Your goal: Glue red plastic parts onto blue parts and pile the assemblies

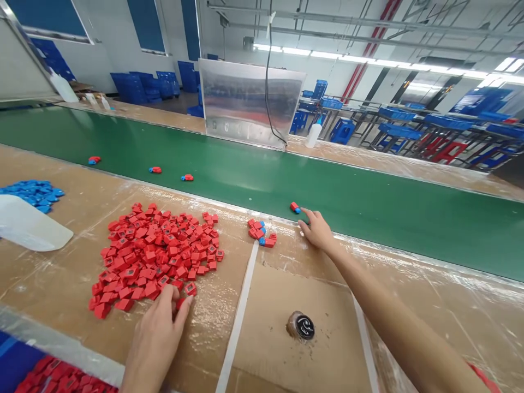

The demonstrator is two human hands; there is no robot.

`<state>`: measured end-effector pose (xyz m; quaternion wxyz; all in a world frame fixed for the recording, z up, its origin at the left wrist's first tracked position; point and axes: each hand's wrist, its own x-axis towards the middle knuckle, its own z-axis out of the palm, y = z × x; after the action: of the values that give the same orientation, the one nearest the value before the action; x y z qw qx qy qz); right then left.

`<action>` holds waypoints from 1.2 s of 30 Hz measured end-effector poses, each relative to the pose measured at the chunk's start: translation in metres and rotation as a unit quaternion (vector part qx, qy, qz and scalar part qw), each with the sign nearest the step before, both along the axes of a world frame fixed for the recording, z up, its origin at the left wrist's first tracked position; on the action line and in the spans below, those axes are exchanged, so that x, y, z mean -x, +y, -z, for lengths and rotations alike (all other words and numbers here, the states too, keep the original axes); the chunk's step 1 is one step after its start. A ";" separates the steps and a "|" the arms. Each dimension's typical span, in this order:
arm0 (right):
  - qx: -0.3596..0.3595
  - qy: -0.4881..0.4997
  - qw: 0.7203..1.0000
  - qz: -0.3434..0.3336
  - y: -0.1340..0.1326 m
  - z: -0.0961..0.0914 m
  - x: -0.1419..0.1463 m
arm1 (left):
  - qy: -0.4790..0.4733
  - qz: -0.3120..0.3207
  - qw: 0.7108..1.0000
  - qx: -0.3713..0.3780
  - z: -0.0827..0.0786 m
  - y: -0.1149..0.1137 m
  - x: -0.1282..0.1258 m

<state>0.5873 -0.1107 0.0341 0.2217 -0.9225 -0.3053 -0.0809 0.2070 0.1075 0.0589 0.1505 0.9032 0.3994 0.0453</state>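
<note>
Your brown bench (77,191) runs beside the green belt (229,180). Near the belt, the bench holds a big red pile (155,256) and a blue pile (33,195). The belt has little red-blue bits (155,170) on it.

We have small red plastic parts (158,254) in a loose heap, with a few red-and-blue pieces (260,232), seemingly joined, just beside it.

The left hand (156,341) is touching a heap of red plastic parts (158,256) on the worktop (213,327). The right hand (317,230) is resting just beside a red-and-blue part (295,207) on the green conveyor belt (368,218).
</note>
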 end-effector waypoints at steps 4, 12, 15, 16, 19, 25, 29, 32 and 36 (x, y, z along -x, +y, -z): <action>0.012 0.011 0.999 0.041 0.047 0.008 -0.030 | -0.029 0.034 0.999 0.010 0.006 0.002 0.017; -0.015 0.070 0.997 0.030 -0.003 -0.010 -0.003 | -0.174 0.105 0.952 0.230 -0.003 -0.010 0.033; -0.066 0.102 0.993 0.005 -0.038 -0.016 0.033 | -0.226 0.098 0.917 0.314 -0.003 -0.025 0.026; -0.087 0.119 0.989 -0.004 -0.050 -0.017 0.047 | -0.238 0.098 0.910 0.325 -0.002 -0.031 0.023; -0.141 0.181 0.973 -0.034 -0.082 -0.020 0.093 | -0.253 0.129 0.904 0.320 -0.003 -0.046 0.015; -0.318 0.373 0.871 -0.021 -0.138 -0.015 0.184 | -0.276 0.170 0.841 0.433 -0.006 -0.069 0.005; -0.355 0.432 0.829 -0.019 -0.155 -0.014 0.226 | -0.275 0.163 0.803 0.502 -0.005 -0.083 -0.001; -0.355 0.428 0.830 -0.037 -0.157 -0.020 0.240 | -0.258 0.176 0.808 0.500 -0.004 -0.092 -0.006; -0.338 0.389 0.855 -0.055 -0.152 -0.033 0.244 | -0.223 0.212 0.845 0.436 -0.006 -0.101 -0.013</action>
<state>0.3433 -0.2631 0.0669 0.6249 -0.7286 -0.1985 0.1982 0.2195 0.0063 0.0653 0.6203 0.7725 0.1318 0.0338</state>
